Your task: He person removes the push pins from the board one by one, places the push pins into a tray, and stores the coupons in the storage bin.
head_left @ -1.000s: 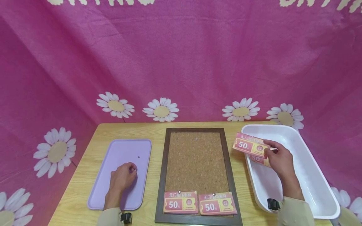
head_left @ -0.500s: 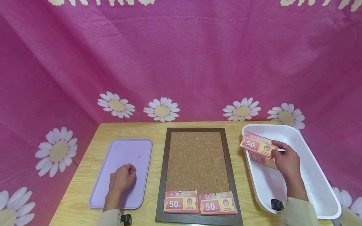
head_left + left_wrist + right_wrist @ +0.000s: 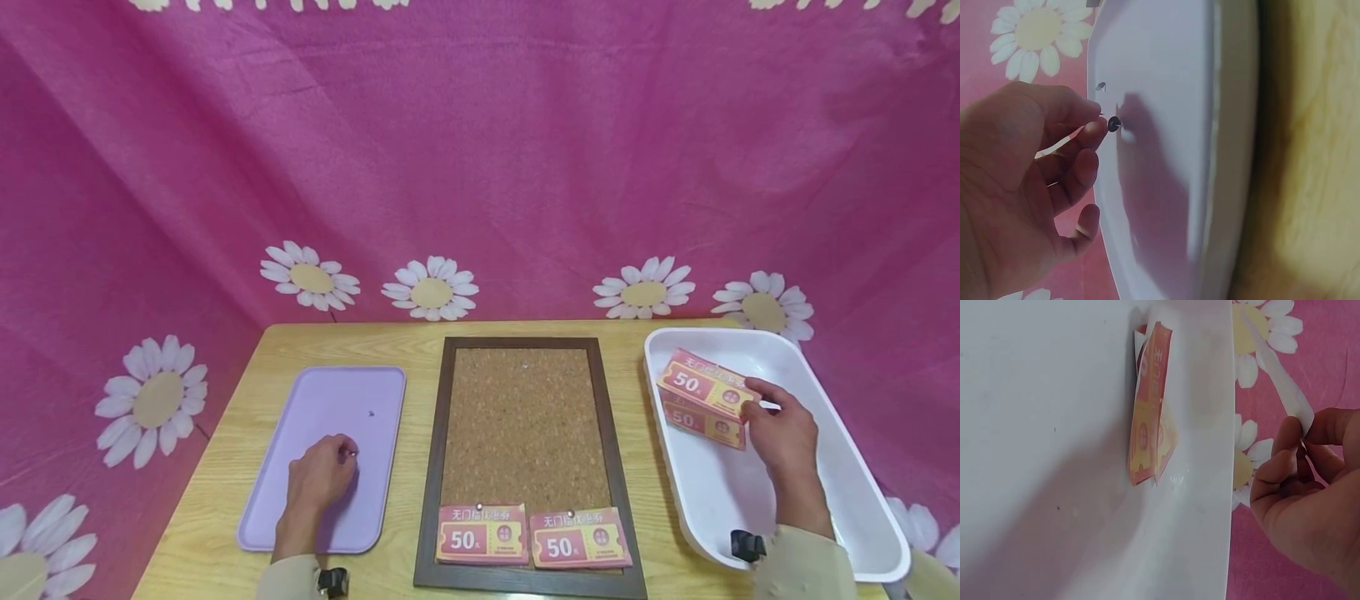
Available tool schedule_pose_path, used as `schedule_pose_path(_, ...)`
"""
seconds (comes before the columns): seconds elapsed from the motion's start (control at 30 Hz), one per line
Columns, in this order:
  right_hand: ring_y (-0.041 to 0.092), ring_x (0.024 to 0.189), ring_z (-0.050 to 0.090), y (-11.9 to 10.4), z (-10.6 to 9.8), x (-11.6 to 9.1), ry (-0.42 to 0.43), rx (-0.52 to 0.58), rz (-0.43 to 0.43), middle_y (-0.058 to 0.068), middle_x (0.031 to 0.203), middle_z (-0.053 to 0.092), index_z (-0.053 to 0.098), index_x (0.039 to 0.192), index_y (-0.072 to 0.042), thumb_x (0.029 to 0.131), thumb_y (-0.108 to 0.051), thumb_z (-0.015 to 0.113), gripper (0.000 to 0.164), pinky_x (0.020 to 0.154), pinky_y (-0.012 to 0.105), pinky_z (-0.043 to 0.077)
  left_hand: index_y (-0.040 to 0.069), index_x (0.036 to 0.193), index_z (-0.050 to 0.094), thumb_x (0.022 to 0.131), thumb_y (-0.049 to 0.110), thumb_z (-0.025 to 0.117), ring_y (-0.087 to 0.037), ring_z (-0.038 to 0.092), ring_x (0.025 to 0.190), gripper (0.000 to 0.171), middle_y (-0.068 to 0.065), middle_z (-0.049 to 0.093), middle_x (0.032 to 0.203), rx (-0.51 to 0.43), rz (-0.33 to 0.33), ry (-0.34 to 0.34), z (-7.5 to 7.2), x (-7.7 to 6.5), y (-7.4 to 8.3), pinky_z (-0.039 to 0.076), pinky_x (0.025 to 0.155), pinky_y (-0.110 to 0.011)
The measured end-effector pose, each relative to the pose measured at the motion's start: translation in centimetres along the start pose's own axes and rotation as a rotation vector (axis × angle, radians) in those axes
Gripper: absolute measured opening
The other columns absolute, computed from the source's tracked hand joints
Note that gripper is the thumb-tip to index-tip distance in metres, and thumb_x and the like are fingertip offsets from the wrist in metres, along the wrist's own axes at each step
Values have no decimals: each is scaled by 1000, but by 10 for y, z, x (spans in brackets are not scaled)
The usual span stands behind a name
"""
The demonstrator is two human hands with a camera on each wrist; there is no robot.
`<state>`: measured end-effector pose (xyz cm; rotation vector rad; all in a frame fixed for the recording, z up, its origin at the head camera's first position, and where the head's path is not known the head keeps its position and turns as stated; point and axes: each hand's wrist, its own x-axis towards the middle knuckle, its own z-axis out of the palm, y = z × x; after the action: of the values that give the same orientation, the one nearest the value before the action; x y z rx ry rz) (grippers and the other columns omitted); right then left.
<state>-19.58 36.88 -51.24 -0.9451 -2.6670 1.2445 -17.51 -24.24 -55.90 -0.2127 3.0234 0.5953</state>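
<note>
My left hand (image 3: 318, 479) is over the purple tray (image 3: 262, 525), thumb and fingertip pinching a small thumbtack. A dark round-headed thumbtack (image 3: 1114, 124) shows right at these fingertips in the left wrist view. Farther up the tray lies a thumbtack (image 3: 371, 413). Above the white bin (image 3: 870, 517), my right hand (image 3: 783, 429) pinches the right end of a pink and yellow coupon (image 3: 705, 386) printed with 50. Seen edge-on in the right wrist view, that coupon (image 3: 1285, 384) looks like a thin white strip. Below it, more coupon paper (image 3: 1150, 419) lies bent inside the bin.
Between tray and bin lies a cork board (image 3: 525, 425) in a dark frame. Two coupons, the left one (image 3: 482, 535) and the right one (image 3: 579, 540), are tacked along its lower edge. A silvery tack (image 3: 525, 366) sits near its top. A pink flowered cloth (image 3: 480, 167) hangs behind.
The right hand has moved right with its coupon, from beside the bin's left rim to over the bin. The left hand has stayed almost in place over the tray.
</note>
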Motion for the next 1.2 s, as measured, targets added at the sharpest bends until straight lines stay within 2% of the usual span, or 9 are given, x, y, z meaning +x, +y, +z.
schedule_pose_path(0.23, 20, 96, 50, 6, -2, 4, 12, -28, -38, 19, 135, 51, 48, 141, -13, 93, -21, 49, 49, 66, 28, 37, 15, 94, 69, 83, 17, 58, -26, 64, 87, 15, -4, 67, 90, 13, -8, 0, 1, -2, -3, 43, 76, -54)
schedule_pose_path(0.33, 24, 100, 50, 9, -1, 6, -13, -38, -40, 20, 137, 49, 47, 142, -12, 93, -21, 49, 50, 68, 30, 37, 15, 94, 69, 83, 18, 58, -25, 64, 85, 15, -4, 67, 88, 17, -3, -1, 2, -3, -4, 43, 75, -53)
schedule_pose_path(0.5, 31, 110, 51, 14, 5, 11, -101, -42, -38, 24, 141, 46, 44, 144, -9, 94, -21, 47, 52, 69, 28, 38, 15, 94, 69, 83, 17, 58, -25, 63, 84, 15, -3, 66, 87, 22, -4, 1, 2, -3, -5, 43, 74, -53)
schedule_pose_path(0.63, 33, 117, 46, 15, 7, 14, -174, -12, 5, 25, 146, 39, 39, 147, -10, 95, -25, 47, 54, 70, 24, 39, 14, 94, 69, 83, 17, 58, -25, 63, 84, 16, -3, 66, 87, 22, -11, -2, 2, -3, -6, 43, 74, -52)
schedule_pose_path(0.83, 39, 124, 35, 17, 7, 13, -216, -30, 21, 25, 150, 34, 36, 148, -9, 95, -25, 46, 56, 79, 33, 33, 14, 94, 69, 82, 17, 58, -25, 63, 85, 16, -3, 66, 88, 19, -10, -2, 0, -5, -4, 43, 75, -54)
schedule_pose_path(1.0, 40, 125, 35, 19, 8, 14, -219, -68, 9, 26, 150, 34, 38, 147, -9, 94, -25, 47, 56, 79, 35, 32, 15, 94, 69, 83, 17, 58, -24, 63, 85, 15, -3, 66, 88, 19, -12, -3, 0, -5, -4, 43, 75, -53)
schedule_pose_path(1.2, 42, 128, 33, 21, 8, 17, -234, -94, 6, 29, 150, 32, 40, 145, -5, 93, -24, 47, 55, 89, 45, 33, 14, 94, 69, 82, 18, 59, -24, 63, 85, 16, -3, 67, 88, 19, -13, 0, 1, -4, -6, 43, 75, -53)
